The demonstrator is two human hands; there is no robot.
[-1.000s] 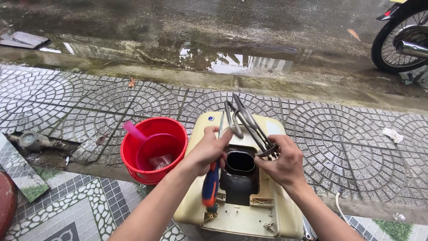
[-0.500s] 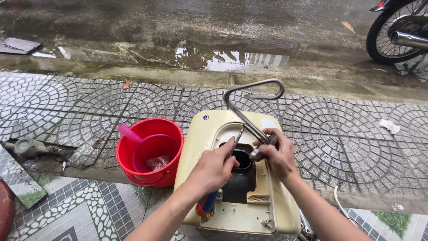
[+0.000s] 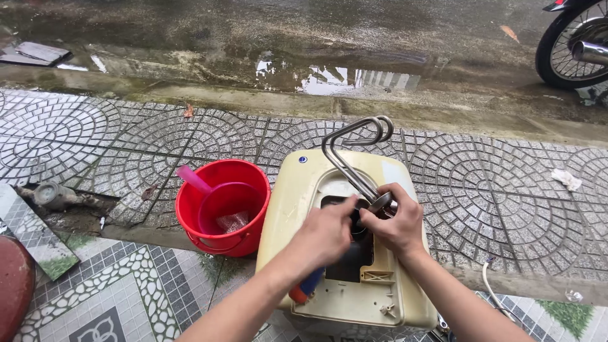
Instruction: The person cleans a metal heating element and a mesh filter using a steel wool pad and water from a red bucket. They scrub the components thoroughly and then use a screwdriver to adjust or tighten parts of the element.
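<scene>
- Holding a bent metal rod (image 3: 356, 151), the right hand (image 3: 396, 225) is closed around the rod's round base, just above the dark hole (image 3: 351, 253) in a cream box (image 3: 297, 190).
- The rod loops up and away from the hands, over the top end of the box.
- The left hand (image 3: 323, 237) is curled shut beside the right hand and touches the same base. A tool (image 3: 305, 286) with a blue and red handle pokes out under this hand. I cannot tell how tightly it grips.
- The cream box lies flat on the tiled ground, under both hands.
- A red bucket (image 3: 190, 218) sits just to the left of the box. A pink scoop (image 3: 212, 199) rests inside it.
- A wet road (image 3: 285, 38) with a puddle (image 3: 342, 79) runs behind the tiles.
- A motorbike wheel (image 3: 573, 44) shows at the top right corner.
- A white scrap (image 3: 565, 178) lies on the tiles to the right, well apart from the box.
</scene>
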